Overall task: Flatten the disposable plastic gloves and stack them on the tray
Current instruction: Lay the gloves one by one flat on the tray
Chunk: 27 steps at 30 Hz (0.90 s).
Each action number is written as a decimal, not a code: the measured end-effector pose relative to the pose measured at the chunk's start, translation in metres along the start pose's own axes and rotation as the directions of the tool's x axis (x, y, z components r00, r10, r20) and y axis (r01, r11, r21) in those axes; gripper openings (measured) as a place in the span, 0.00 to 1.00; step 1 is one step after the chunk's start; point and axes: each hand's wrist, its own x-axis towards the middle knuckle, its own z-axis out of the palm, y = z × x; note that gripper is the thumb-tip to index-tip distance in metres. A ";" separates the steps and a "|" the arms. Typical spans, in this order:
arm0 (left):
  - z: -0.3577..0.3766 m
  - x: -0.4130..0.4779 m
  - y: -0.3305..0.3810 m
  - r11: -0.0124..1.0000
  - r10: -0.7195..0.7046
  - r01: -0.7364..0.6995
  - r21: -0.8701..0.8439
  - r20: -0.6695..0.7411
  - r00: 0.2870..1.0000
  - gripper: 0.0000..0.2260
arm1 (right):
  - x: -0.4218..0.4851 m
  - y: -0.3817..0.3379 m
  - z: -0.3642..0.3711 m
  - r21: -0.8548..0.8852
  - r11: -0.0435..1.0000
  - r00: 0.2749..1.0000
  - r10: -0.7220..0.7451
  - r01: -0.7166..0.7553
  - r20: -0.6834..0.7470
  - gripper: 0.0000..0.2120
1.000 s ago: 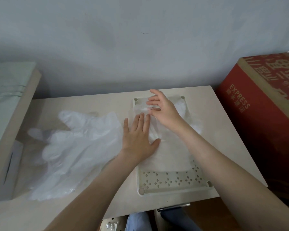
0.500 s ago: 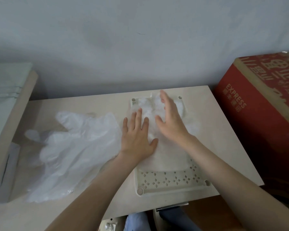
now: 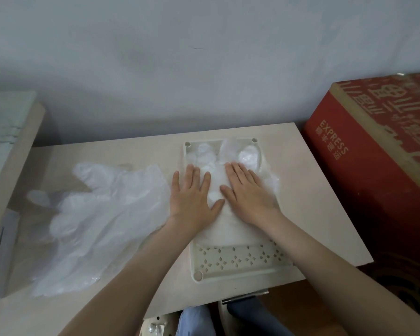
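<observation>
While both hands lay palm-down on the tray, neither held anything. The left hand was open with its fingers straight and slightly spread. It pressed on the left part of the stacked gloves, its outer fingers over the tray's left rim. The right hand was also open, fingers straight and close together, flat on the same stack just beside the left. The two thumbs nearly met over the film; whether they touched could not be told.

The stacked gloves lay lengthwise in the tray, their finger ends towards the far rim and the cuff end towards the near one. A little film spilled over the right rim. The near strip of the tray, with its pierced pattern, was uncovered.

The tray sat on the right half of the table. To its left, on the table top, lay a loose heap of clear gloves, crumpled and overlapping, its right edge just beside the left hand.

A red carton printed "EXPRESS" stood against the table's right side. A pale board-edged unit stood at the left edge.
</observation>
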 end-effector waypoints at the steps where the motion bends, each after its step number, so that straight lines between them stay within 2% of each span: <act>1: 0.000 0.000 -0.001 1.000 0.000 0.000 0.007 0.007 1.000 0.35 | -0.001 0.003 -0.001 -0.015 1.000 1.000 0.012 -0.012 -0.005 0.31; 6: -0.002 0.000 -0.001 1.000 0.005 -0.005 0.007 0.033 0.999 0.35 | -0.008 0.009 -0.013 -0.097 0.992 0.994 0.078 -0.086 -0.083 0.31; 10: -0.003 -0.003 -0.009 1.000 -0.012 0.013 -0.018 0.046 0.999 0.35 | -0.012 0.019 -0.031 -0.171 0.960 0.973 0.208 -0.222 -0.097 0.29; 13: -0.004 -0.005 -0.015 0.996 -0.011 0.016 -0.082 0.050 0.999 0.34 | -0.019 0.036 -0.044 -0.132 0.935 0.944 0.321 -0.328 -0.072 0.27; 16: -0.009 -0.008 -0.016 0.979 -0.004 -0.003 -0.206 -0.029 1.000 0.32 | -0.028 0.047 -0.059 0.016 0.922 0.913 0.387 -0.388 -0.132 0.26; 18: -0.013 -0.012 -0.015 0.953 -0.007 -0.035 -0.301 -0.138 0.990 0.30 | -0.034 0.049 -0.069 0.135 0.905 0.898 0.420 -0.404 -0.129 0.25; 22: -0.021 -0.029 -0.026 0.892 -0.102 -0.046 -0.449 -0.300 0.949 0.22 | -0.046 0.046 -0.083 0.225 0.891 0.905 0.419 -0.394 -0.076 0.23; 27: -0.004 -0.062 -0.064 0.845 -0.329 0.149 -0.514 -0.279 0.902 0.20 | -0.055 0.026 -0.082 0.257 0.927 0.947 0.305 -0.273 -0.097 0.24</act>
